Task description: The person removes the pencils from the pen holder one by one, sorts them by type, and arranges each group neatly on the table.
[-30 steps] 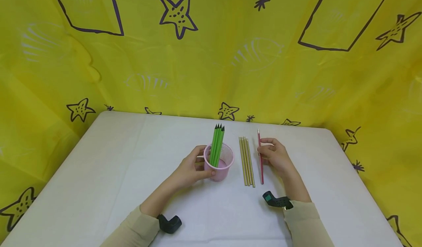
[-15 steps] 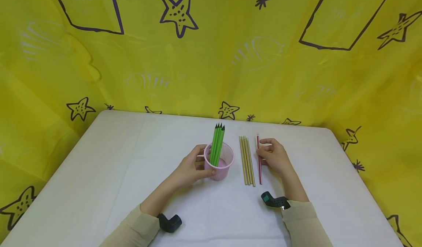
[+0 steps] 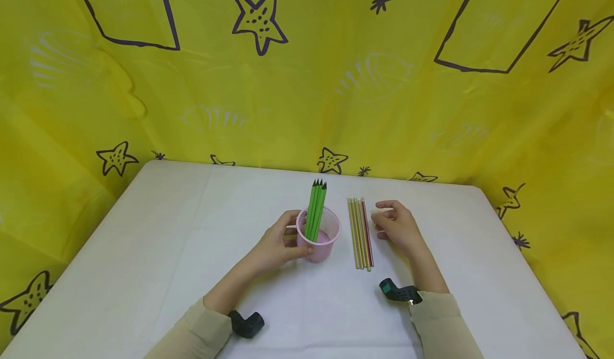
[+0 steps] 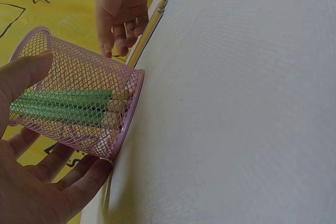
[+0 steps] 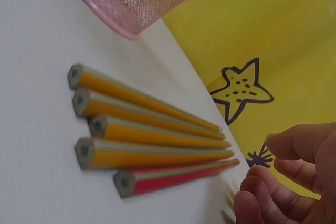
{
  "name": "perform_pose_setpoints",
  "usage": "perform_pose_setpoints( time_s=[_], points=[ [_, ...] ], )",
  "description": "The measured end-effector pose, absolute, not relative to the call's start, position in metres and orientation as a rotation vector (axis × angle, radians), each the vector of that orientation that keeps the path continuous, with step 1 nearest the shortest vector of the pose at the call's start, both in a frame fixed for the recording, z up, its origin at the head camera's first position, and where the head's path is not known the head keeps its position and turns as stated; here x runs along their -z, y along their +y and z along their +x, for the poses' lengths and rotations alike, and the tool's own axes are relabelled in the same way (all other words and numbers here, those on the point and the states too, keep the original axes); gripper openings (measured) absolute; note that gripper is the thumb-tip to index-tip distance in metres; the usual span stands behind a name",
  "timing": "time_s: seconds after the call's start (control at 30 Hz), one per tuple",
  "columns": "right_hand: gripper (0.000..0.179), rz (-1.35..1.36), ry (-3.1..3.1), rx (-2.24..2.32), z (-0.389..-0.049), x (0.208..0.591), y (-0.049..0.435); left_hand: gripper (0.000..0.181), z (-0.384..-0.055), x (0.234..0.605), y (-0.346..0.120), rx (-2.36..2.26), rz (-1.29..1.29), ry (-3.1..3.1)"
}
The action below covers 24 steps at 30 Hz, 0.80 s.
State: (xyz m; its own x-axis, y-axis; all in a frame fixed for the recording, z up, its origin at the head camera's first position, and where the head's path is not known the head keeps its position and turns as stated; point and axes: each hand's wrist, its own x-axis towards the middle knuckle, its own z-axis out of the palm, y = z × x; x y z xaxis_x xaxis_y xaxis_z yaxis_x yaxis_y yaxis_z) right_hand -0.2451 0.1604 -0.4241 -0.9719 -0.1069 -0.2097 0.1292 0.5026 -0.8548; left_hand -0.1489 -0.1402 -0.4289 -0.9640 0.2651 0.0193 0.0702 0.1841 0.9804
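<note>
My left hand (image 3: 275,247) grips a pink mesh pencil cup (image 3: 320,253), thumb on the near side and fingers round the other. Several green pencils (image 3: 314,212) stand in it, dark points up, leaning together. Right of the cup, several gold-yellow pencils (image 3: 357,234) lie side by side on the table. A red pencil (image 3: 368,234) lies at the right end of that row; the right wrist view shows its flat unsharpened end (image 5: 125,182). Just right of it hovers my right hand (image 3: 400,228), fingers loosely bent, with nothing between thumb and fingertips (image 5: 251,207).
A white cloth covers the table (image 3: 230,215). Behind it hangs a yellow curtain (image 3: 307,98) printed with starfish and fish. Black wrist cameras sit on both arms, the left one (image 3: 247,325) and the right one (image 3: 399,291) close above the cloth.
The red pencil, earlier held by my right hand apart from the row, has shifted left to lie beside the yellow pencils, and my right fingers have let go. My left hand and the cup have stayed put.
</note>
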Motion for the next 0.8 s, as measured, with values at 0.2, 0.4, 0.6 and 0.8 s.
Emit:
perform_pose_setpoints(
  time_s=[0.2, 0.4, 0.6, 0.8],
  points=[
    [0.047, -0.163, 2.427, 1.539, -0.242, 0.414, 0.154, 0.076, -0.148, 0.429, -0.14, -1.88, 0.326, 2.292],
    [0.058, -0.561, 2.278, 1.479, -0.233, 0.402, 0.141, 0.076, -0.148, 0.428, -0.14, -1.872, 0.321, 2.3],
    [0.07, -0.828, 2.179, 1.439, -0.222, 0.4, 0.122, 0.077, -0.148, 0.427, -0.141, -1.879, 0.303, 2.294],
    [0.081, -0.921, 2.064, 1.447, -0.217, 0.406, 0.11, 0.076, -0.149, 0.428, -0.143, -1.885, 0.304, 2.298]
  ],
)
